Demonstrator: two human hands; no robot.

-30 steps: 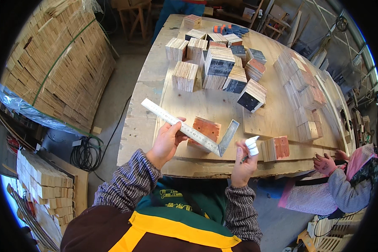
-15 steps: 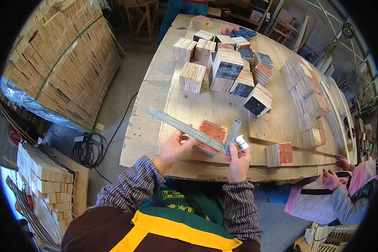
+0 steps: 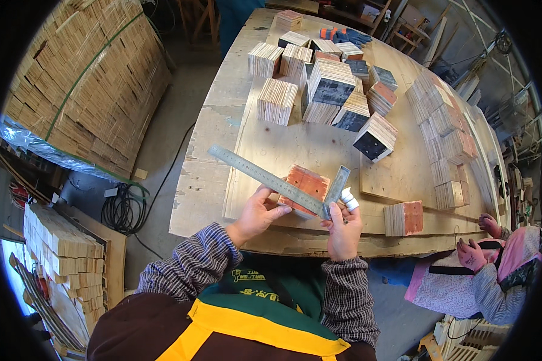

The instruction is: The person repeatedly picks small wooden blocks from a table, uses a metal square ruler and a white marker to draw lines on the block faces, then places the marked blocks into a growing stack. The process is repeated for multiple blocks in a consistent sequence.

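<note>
A small block of layered wood with a reddish top (image 3: 308, 180) sits at the near side of the table. Across its top lies the metal ruler blade of a square (image 3: 253, 170), pointing toward the far left; its short metal stock (image 3: 337, 184) stands along the block's right side. My right hand (image 3: 344, 233) grips the square where stock and blade meet. White wrapping (image 3: 348, 199) shows on a finger of that hand. My left hand (image 3: 253, 218) is open beside the block, thumb stretched to its near edge, fingertips at the blade's lower edge and partly hidden.
Several blocks (image 3: 276, 102) stand grouped farther back on the table (image 3: 202, 180), with gloves (image 3: 346, 36) behind. One red-faced block (image 3: 403, 218) is at right, near stacked blocks (image 3: 448, 147). A co-worker's gloved hand (image 3: 471, 255) is at lower right. Wrapped timber (image 3: 90, 84) stands left.
My left thumb has shifted off the ruler blade toward the block's near edge, and the hand has opened. The square stays across the block in my right hand. The view has shifted slightly.
</note>
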